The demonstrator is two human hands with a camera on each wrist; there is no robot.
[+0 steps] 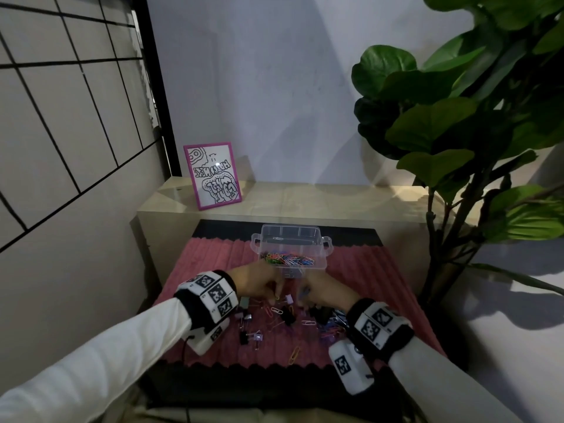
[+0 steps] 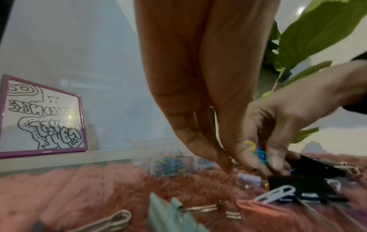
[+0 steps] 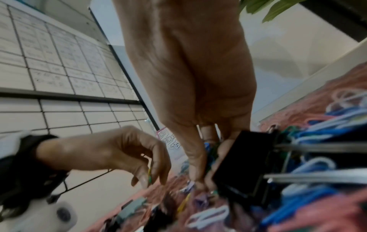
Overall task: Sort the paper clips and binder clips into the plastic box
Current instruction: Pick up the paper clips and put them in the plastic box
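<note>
A clear plastic box (image 1: pixel 317 248) stands at the far side of the pink mat (image 1: pixel 213 270), with coloured paper clips (image 1: pixel 288 259) heaped in its near compartment. Just in front of it both hands hang low over loose clips. My left hand (image 1: pixel 273 293) pinches a thin yellow-green paper clip (image 3: pixel 149 174) with its fingertips pointing down. My right hand (image 1: pixel 305 297) holds a small bunch of blue, green and yellow paper clips (image 2: pixel 258 152) in its fingers, right beside a black binder clip (image 3: pixel 244 164). More clips lie scattered near me: a black binder clip (image 1: pixel 287 314), a purple binder clip (image 1: pixel 258 335), an orange paper clip (image 1: pixel 294 354).
A framed drawing (image 1: pixel 212 175) leans on the beige ledge (image 1: pixel 305 199) behind the box. A big leafy plant (image 1: pixel 457 117) overhangs the right side. A tiled wall (image 1: pixel 61 117) closes the left. A teal binder clip (image 2: pixel 172 215) lies close below my left wrist.
</note>
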